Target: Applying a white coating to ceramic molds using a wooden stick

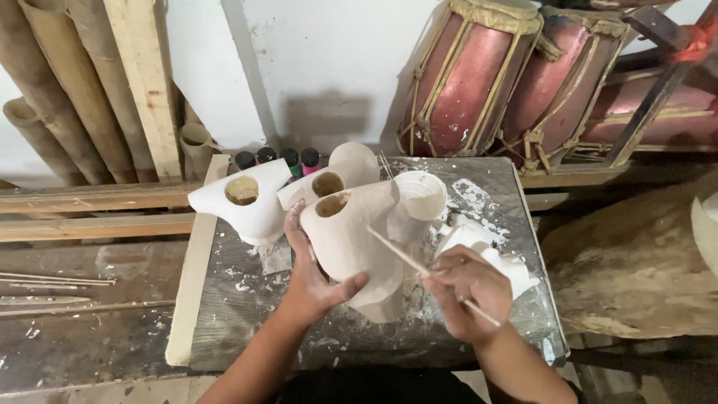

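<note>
My left hand (314,273) grips a pale paper-covered mask-like form (357,239) with a round hole near its top, holding it upright on the board. My right hand (467,288) holds a thin wooden stick (404,258) like a brush, its tip lying against the form's right side. Behind stand two similar white forms, one at the left (247,198) and one in the middle (340,173), each with a round hole. A white cup (420,196) sits just right of the held form.
The grey splattered board (247,314) rests on a low wooden table. Small paint bottles (278,157) line its back edge. Crumpled white paper (486,247) lies at right. Red rope-laced drums (479,75) lean behind; bamboo poles (52,82) and planks stand at left.
</note>
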